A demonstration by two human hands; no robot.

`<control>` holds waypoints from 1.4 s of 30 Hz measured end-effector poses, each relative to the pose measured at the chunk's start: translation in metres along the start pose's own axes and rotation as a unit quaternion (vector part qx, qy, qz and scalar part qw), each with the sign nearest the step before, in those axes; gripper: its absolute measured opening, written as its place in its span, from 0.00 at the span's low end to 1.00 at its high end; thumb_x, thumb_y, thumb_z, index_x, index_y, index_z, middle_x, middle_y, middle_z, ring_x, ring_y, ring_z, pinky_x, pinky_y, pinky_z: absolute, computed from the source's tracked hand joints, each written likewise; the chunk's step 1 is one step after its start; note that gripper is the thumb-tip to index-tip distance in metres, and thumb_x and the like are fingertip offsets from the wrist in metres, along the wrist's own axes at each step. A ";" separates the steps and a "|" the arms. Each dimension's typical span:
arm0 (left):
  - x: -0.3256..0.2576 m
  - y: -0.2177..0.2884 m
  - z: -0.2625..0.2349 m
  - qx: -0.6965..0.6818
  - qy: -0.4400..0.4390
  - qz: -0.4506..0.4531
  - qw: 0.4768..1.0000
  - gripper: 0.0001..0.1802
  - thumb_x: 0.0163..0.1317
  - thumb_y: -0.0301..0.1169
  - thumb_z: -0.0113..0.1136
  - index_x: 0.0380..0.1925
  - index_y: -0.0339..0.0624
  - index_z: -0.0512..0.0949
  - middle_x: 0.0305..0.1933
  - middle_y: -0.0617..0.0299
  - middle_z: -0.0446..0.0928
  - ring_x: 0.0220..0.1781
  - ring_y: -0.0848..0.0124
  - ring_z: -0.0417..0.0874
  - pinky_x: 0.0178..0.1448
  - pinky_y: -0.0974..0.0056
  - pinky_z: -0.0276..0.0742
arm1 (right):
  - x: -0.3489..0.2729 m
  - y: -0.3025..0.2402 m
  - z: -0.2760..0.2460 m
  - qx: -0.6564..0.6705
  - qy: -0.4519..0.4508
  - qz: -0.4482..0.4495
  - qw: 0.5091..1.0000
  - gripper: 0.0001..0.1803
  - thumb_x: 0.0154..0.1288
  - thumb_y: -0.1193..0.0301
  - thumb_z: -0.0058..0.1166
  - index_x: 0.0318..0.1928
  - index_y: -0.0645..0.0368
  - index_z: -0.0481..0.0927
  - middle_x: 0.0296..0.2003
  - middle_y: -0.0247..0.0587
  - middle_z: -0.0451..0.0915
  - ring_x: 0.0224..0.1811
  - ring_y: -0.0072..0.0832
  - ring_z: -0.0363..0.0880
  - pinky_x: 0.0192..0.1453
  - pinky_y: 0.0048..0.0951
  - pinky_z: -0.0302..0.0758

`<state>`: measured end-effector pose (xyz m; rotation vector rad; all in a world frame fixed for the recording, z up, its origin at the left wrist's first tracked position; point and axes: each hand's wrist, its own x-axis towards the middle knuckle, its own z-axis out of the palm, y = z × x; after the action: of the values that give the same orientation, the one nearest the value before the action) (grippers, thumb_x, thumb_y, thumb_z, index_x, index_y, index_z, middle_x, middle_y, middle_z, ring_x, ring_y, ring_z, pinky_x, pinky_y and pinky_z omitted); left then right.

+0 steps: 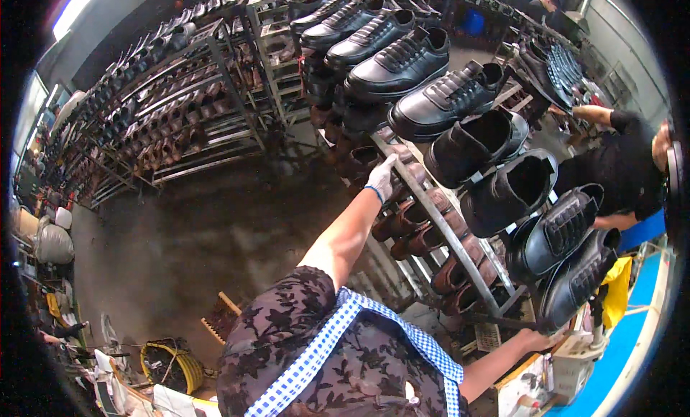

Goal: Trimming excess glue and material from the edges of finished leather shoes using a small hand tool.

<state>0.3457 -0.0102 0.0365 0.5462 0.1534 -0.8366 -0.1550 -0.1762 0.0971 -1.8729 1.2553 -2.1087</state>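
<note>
Presently, the gloved left hand [380,180] is curled on the rack [435,224] at front right, the right hand's [533,340] grip near a shoe [575,282] cannot be told, and rack handling appears underway, calling next for an even hold.

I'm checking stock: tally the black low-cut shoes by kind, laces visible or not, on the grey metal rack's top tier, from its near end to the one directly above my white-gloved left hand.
Black low-cut shoes with visible laces: 3
Black low-cut shoes without visible laces: 2
Total: 5
</note>
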 end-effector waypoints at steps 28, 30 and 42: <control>-0.156 -0.042 -0.107 0.104 0.120 -0.023 0.987 0.35 0.52 0.55 0.63 0.45 0.30 0.78 0.43 0.55 0.79 0.44 0.64 0.78 0.51 0.60 0.72 | 0.054 0.052 -0.011 0.099 -0.180 -0.026 0.978 0.21 0.65 0.64 0.46 0.50 0.70 0.75 0.52 0.50 0.75 0.50 0.38 0.75 0.54 0.37 0.74; -0.175 -0.035 -0.125 0.170 0.175 -0.004 0.970 0.34 0.53 0.53 0.63 0.46 0.32 0.78 0.45 0.54 0.78 0.48 0.63 0.77 0.53 0.60 0.71 | 0.036 0.053 -0.011 0.097 -0.189 -0.037 0.977 0.21 0.65 0.64 0.46 0.50 0.69 0.75 0.52 0.50 0.75 0.50 0.38 0.75 0.54 0.37 0.73; -0.238 0.023 -0.183 0.276 0.147 0.096 0.945 0.34 0.61 0.51 0.57 0.58 0.37 0.69 0.59 0.51 0.72 0.58 0.65 0.72 0.61 0.59 0.68 | 0.069 0.149 0.030 0.081 -0.228 -0.081 0.967 0.21 0.65 0.64 0.45 0.50 0.68 0.75 0.51 0.48 0.75 0.50 0.37 0.74 0.55 0.36 0.72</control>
<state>0.2187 0.2550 -0.0294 1.1979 0.1344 -0.5980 -0.2157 -0.3280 0.0625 -2.2674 0.8302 -1.6331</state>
